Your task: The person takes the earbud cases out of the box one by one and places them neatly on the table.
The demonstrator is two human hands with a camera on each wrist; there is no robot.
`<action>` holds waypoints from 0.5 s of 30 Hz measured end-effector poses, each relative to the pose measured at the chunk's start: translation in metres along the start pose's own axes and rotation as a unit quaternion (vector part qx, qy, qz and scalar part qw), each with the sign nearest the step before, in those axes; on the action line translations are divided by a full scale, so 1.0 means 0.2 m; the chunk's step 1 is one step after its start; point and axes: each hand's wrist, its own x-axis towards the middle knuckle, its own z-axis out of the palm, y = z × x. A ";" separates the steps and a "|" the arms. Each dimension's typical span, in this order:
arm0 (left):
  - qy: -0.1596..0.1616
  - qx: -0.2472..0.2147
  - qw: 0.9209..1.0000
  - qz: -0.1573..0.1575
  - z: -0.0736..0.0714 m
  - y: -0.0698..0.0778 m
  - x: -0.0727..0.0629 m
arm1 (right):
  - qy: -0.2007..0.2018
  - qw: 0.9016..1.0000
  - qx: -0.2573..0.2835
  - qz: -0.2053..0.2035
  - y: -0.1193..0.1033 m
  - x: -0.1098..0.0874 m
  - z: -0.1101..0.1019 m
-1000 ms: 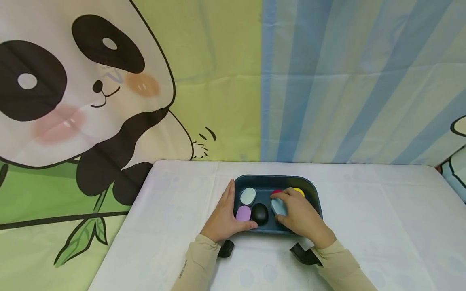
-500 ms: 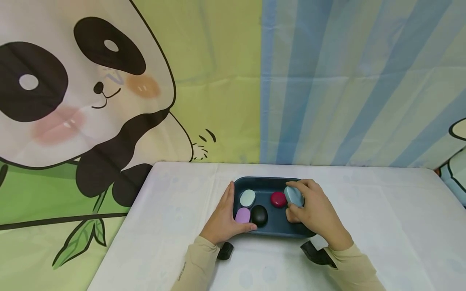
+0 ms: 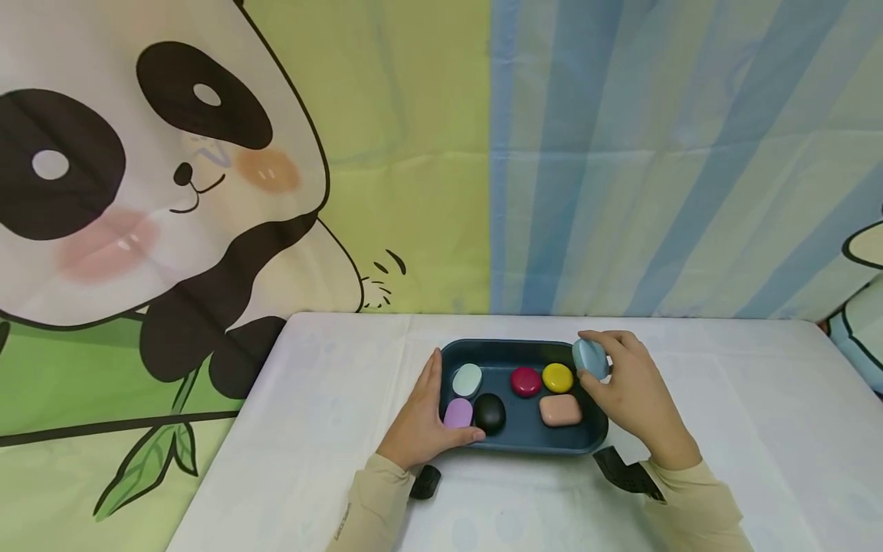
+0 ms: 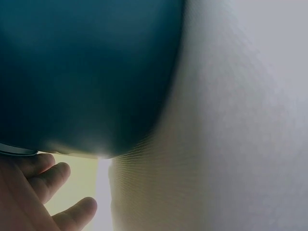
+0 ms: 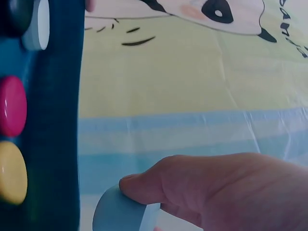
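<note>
On the left, the left hand (image 3: 429, 420) keeps its place, straight fingers along the end of the dark-blue tray (image 3: 517, 426) and thumb over its near rim; the mint oval block (image 3: 467, 379), violet oblong block (image 3: 458, 414) and black oval block (image 3: 490, 415) lie unmoved inside. Further right, the crimson round block (image 3: 526, 382), yellow round block (image 3: 557, 378) and peach rectangular block (image 3: 560, 410) are all uncovered now — the right hand (image 3: 638, 391) has carried the light-blue oval block (image 3: 589, 359) rightward to the tray's far right corner, pinched between thumb and fingers. That suggests the piece is being separated from the other six; whether it clears the rim, I cannot tell. The left wrist view shows the tray's smooth outer wall (image 4: 96, 72), which the head view hides. The right wrist view shows the thumb pressing the light-blue oval block and a paler surface on it — but neither violet nor peach piece.
</note>
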 end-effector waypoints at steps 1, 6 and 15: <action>0.000 -0.001 1.000 -0.002 0.00 0.00 0.00 | 0.003 1.000 0.000 -0.001 0.01 0.00 -0.01; 0.001 -0.005 1.000 -0.005 0.00 0.00 -0.01 | 0.015 1.000 -0.005 0.000 0.06 0.01 -0.03; 0.004 -0.009 1.000 0.004 0.00 0.01 -0.01 | 0.026 0.999 -0.023 0.017 0.17 0.01 -0.04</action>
